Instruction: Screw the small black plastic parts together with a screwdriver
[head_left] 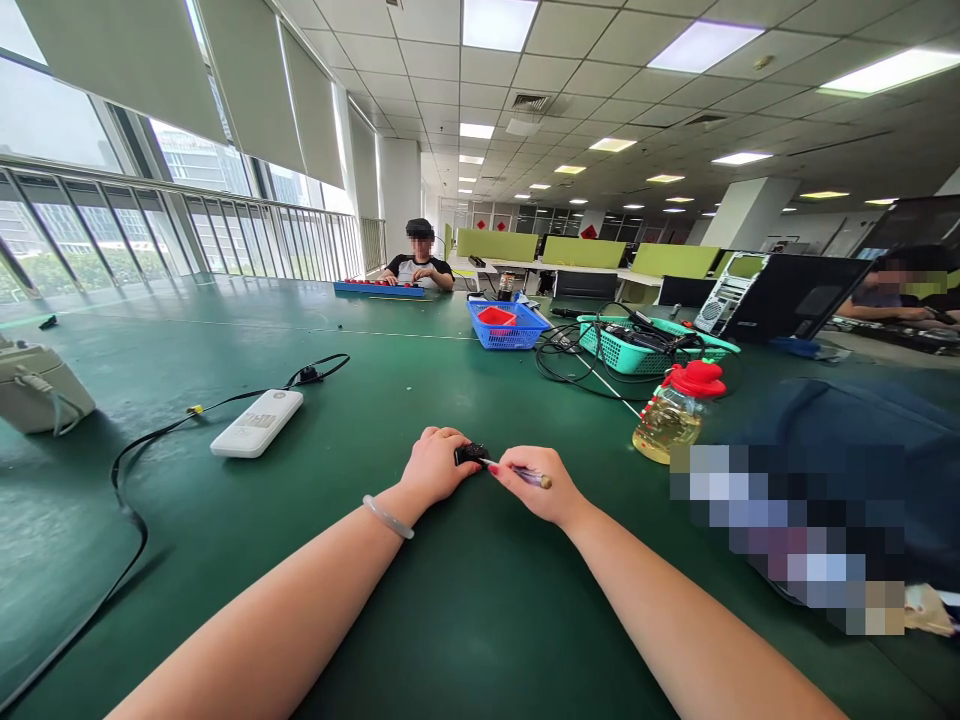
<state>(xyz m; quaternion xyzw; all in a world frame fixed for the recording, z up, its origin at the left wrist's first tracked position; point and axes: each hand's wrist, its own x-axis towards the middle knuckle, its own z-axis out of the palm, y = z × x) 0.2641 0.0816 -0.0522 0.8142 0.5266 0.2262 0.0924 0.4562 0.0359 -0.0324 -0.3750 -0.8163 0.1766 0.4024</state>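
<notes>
Fingers (442,438) of our left hand (432,466) are clamping on a small black part (471,454), and we are keeping it low over the green table (480,620) — whether it is touching the surface, we cannot tell. Our right hand (541,484) is pinching a slim tool (531,477) with thumb and fingers together; its thin shaft is pointing left and meeting, or nearly meeting, the right side of the part. The part is sitting between our two hands, straight ahead of us. A pale bangle (388,517) is circling our left wrist.

To our left, a white rounded device (257,423) is lying flat, with a black cable (142,528) running behind it and curving towards us. A beige case (45,385) is standing farther left. To our right, a red-lidded bottle (667,425) is holding yellowish liquid, and dark blue fabric (847,425) is lying nearer us, partly blurred out. Beyond the bottle, a turquoise basket (619,352) is carrying tangled black cords — some are spilling onto the table. Left of it, a blue basket (506,337) is holding a red container (496,317). Across the table, a person (416,268) is sitting behind a long blue tray (379,290).
</notes>
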